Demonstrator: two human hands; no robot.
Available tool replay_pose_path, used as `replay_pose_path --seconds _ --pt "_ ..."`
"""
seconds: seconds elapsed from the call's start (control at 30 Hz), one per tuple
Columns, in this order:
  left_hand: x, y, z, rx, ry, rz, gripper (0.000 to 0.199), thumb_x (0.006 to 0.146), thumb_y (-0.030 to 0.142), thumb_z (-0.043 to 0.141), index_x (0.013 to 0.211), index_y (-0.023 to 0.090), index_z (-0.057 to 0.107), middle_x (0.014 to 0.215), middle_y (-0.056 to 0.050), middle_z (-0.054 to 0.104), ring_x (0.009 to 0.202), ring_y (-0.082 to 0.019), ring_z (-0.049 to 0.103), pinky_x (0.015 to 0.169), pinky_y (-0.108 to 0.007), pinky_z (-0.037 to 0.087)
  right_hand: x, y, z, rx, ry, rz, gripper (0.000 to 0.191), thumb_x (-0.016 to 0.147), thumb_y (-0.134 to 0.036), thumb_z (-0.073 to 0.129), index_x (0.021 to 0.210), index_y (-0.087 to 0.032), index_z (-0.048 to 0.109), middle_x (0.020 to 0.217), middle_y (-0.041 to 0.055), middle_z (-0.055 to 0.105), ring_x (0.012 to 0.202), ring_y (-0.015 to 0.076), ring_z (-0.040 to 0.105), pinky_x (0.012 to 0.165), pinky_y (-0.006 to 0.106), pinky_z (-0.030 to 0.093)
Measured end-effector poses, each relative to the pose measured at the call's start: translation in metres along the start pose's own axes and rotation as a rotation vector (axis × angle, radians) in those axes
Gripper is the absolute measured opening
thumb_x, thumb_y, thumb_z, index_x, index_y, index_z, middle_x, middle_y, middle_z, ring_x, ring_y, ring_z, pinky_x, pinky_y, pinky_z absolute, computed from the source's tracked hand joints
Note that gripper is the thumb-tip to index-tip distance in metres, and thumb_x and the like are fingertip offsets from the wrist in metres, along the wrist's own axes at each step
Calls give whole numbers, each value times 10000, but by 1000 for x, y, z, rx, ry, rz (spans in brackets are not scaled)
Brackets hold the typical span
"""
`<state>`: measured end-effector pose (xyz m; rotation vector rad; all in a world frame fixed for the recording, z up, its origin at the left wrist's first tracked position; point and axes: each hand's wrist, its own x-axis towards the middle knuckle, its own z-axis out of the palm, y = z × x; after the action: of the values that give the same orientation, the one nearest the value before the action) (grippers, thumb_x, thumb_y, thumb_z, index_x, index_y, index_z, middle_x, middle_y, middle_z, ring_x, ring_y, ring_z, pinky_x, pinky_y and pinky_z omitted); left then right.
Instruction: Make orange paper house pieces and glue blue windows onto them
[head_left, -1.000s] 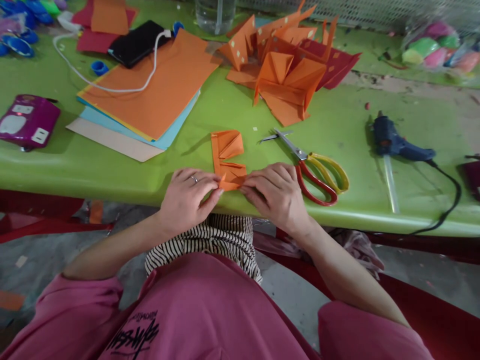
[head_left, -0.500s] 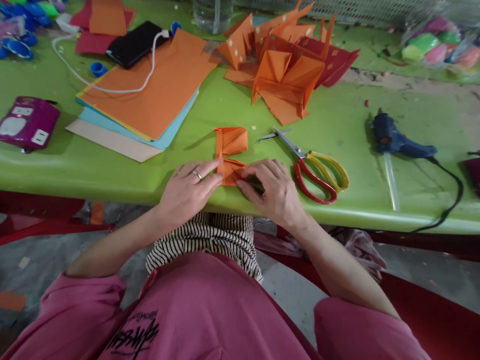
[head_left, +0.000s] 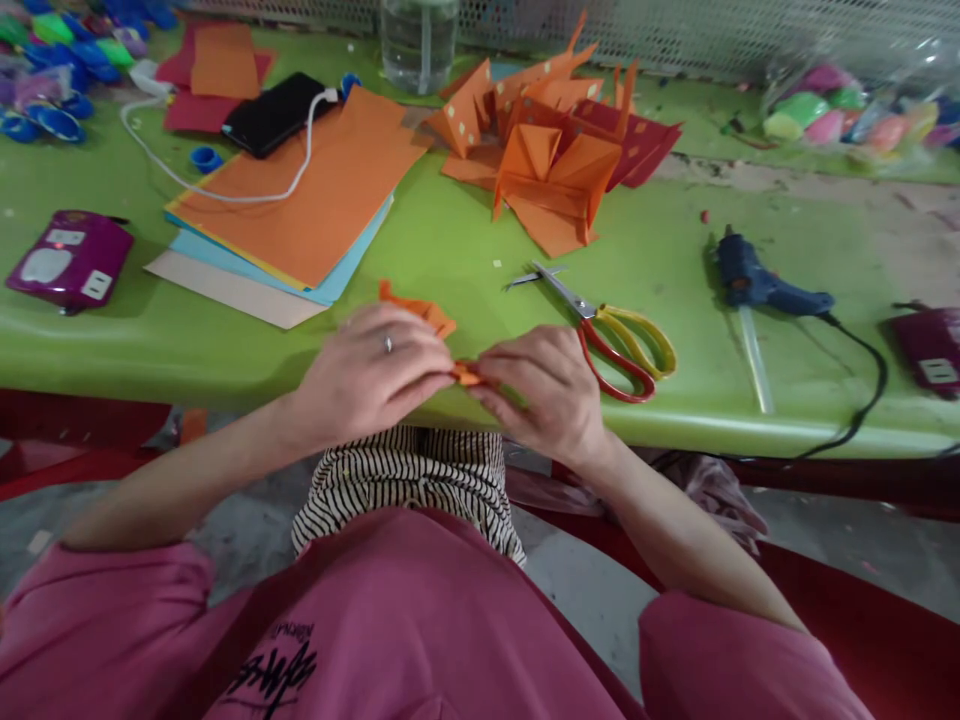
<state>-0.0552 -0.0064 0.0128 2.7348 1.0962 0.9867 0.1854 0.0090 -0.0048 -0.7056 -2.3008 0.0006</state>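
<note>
Near the table's front edge, a small folded orange paper [head_left: 426,312] is pinched between my two hands. My left hand [head_left: 379,370], with a ring on one finger, is closed over its left part and hides most of it. Between the fingertips only a narrow orange strip shows. My right hand [head_left: 541,392] pinches the paper's right end with thumb and fingers. Just right of that hand lie scissors [head_left: 589,310] with one red and one yellow handle, their blades partly open on the green table.
Folded orange paper shapes [head_left: 559,180] stand at the back middle. A paper stack [head_left: 300,220] carries a black phone-like device [head_left: 276,112] and a white cable. A glue gun [head_left: 765,280] lies right, a purple socket box [head_left: 71,260] left. A water container [head_left: 418,45] stands behind.
The folded paper has been turned and lifted from lying flat into a pinch between both hands. My left hand now covers more of it. The view has shifted slightly.
</note>
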Motion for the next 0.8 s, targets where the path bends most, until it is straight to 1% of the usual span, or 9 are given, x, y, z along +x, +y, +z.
replay_pose_path --seconds 0.07,0.17,0.2,0.27,0.3,0.37,0.47,0.63,0.8 --pt "30 -5 -16 -89 -91 -165 174 993 337 585 957 209 699 943 -24 771 937 -181 699 869 -342 535 20 1 -10 120 3 196 154 975 -359 647 948 -222 715 910 35 739 821 173 638 741 338 480" --pt "80 -20 -33 -181 -241 -321 182 943 335 605 986 205 726 932 -8 758 868 -165 683 792 -298 500 49 13 -20 312 -63 445 269 971 -452 629 895 -206 705 816 16 699 762 153 614 691 305 461" --pt "94 -26 -36 -196 -311 -363 175 910 316 628 971 194 737 910 -7 751 840 -160 674 769 -288 483 56 19 -20 370 -85 510 289 959 -481 636 918 -203 706 809 8 694 742 144 602 673 296 449" --pt "118 -38 -35 -196 -496 -422 180 862 297 654 943 176 761 841 -6 730 802 -160 659 737 -284 452 64 34 -15 470 -115 617 318 933 -508 654 950 -195 709 805 3 686 708 131 574 650 286 426" --pt "126 -44 -32 -163 -527 -437 182 842 297 662 932 179 767 799 -1 712 787 -164 650 731 -288 442 67 41 -11 512 -127 662 319 915 -506 672 941 -191 710 800 3 682 698 127 565 644 285 418" --pt "135 -53 -24 -145 -581 -458 189 807 291 677 934 188 773 789 7 706 798 -171 642 741 -293 430 67 54 -3 572 -139 736 299 882 -485 707 897 -186 709 780 5 676 691 125 554 647 285 412" --pt "137 -61 -10 -170 -585 -472 202 810 294 687 948 178 777 836 -9 724 783 -157 609 713 -294 405 64 64 6 624 -122 805 249 853 -436 732 866 -189 704 777 1 671 702 121 548 671 285 414" --pt "137 -68 3 -219 -573 -450 214 797 291 709 952 164 786 845 -16 726 764 -144 592 699 -293 390 59 69 9 611 -110 871 268 807 -451 772 843 -194 706 764 -3 664 696 120 532 668 283 394" --pt "141 -74 10 -186 -629 -422 251 763 332 706 960 200 789 834 19 720 835 -166 630 788 -288 406 59 72 11 571 -165 928 248 805 -425 792 794 -192 708 709 -5 646 663 118 501 639 276 373"
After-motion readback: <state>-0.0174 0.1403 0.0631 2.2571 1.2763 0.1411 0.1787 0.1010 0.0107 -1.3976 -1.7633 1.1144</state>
